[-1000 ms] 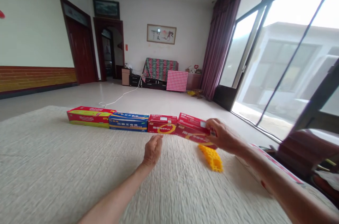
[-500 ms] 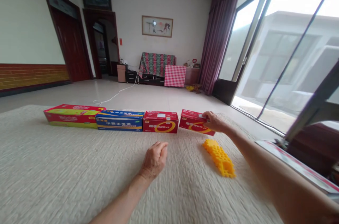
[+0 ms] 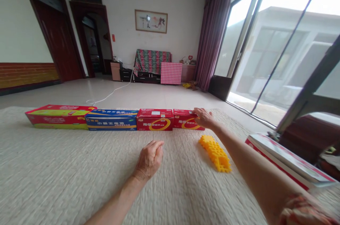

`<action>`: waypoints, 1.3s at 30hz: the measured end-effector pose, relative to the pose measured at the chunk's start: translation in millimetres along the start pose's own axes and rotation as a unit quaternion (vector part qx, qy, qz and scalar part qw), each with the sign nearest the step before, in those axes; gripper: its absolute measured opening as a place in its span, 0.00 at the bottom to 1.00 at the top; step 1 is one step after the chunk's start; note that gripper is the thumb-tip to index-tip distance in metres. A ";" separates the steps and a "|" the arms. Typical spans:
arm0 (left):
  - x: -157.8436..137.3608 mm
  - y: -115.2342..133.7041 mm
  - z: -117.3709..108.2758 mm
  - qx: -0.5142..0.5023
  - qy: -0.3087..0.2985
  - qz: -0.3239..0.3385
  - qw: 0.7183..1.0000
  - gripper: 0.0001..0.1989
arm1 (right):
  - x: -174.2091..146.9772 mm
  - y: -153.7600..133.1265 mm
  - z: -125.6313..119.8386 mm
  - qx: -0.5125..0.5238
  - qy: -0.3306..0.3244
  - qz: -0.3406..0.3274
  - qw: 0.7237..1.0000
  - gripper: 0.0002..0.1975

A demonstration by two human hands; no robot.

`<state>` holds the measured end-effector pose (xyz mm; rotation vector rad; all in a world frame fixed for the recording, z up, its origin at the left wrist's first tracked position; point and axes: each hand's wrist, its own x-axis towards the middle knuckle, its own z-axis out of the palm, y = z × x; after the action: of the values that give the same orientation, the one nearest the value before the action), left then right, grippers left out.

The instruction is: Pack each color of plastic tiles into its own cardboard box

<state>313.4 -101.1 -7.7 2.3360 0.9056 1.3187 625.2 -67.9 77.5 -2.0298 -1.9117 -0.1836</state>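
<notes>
My right hand [image 3: 204, 117] grips the right end of a red battery box [image 3: 183, 122], whose left end meets another red box [image 3: 154, 120]. Left of these, in the same row, stand a blue battery box [image 3: 111, 121] and a longer red and yellow-green box [image 3: 60, 117]. My left hand [image 3: 149, 159] rests on the cream textured cover in a loose fist, in front of the row, with nothing showing in it. A yellow piece of knobby interlocking plastic blocks [image 3: 214, 154] lies between my forearms, just below the right hand.
The cream quilted cover [image 3: 66, 172] spreads under everything. At the right lies a white and red flat box [image 3: 287, 161] beside a dark brown seat [image 3: 305, 140]. Beyond are a tiled floor with a white cable [image 3: 114, 92], a low cabinet with cloths, and large glass doors.
My right hand has moved the right red box leftward, straightening it and closing the gap to the other red box. The camera view has shifted slightly. My left hand stays in its fist.
</notes>
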 end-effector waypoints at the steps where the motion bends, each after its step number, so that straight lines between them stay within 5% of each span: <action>1: -0.1 0.2 0.1 0.001 0.000 0.000 1.000 0.13 | -0.6 -2.3 -1.3 -0.002 0.003 -0.001 1.000 0.20; 13: 0.4 -10.9 2.9 0.012 -0.026 -0.029 0.999 0.14 | -54.7 -14.1 -29.9 -0.048 0.013 0.052 0.997 0.27; 18: 1.7 -17.4 3.2 0.025 -0.035 -0.043 0.998 0.16 | -96.5 23.6 -67.7 -0.103 -0.008 0.179 0.978 0.28; 25: 0.1 -25.8 4.5 0.057 -0.040 -0.040 0.997 0.17 | -158.6 81.9 -103.7 -0.104 -0.103 0.336 0.931 0.44; 30: 1.9 -19.2 4.0 0.040 -0.039 -0.052 0.997 0.17 | -182.1 85.3 -103.2 -0.079 -0.117 0.330 0.933 0.37; 34: 5.4 -7.6 2.1 -0.039 -0.034 -0.119 0.992 0.14 | -183.2 59.9 -122.5 -0.095 -0.070 0.320 0.940 0.34; 36: 6.0 -3.5 -0.4 -0.086 -0.023 -0.167 0.982 0.12 | -179.2 33.8 -136.3 -0.092 -0.034 0.279 0.955 0.33; 39: 2.9 -0.3 -8.2 -0.113 -0.009 -0.205 0.972 0.14 | -171.3 -22.2 -143.2 -0.033 0.030 0.133 0.990 0.34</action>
<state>307.4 -99.3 -1.6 1.8599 1.0953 1.1575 609.1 -276.4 158.8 -2.2709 -1.5987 -0.2405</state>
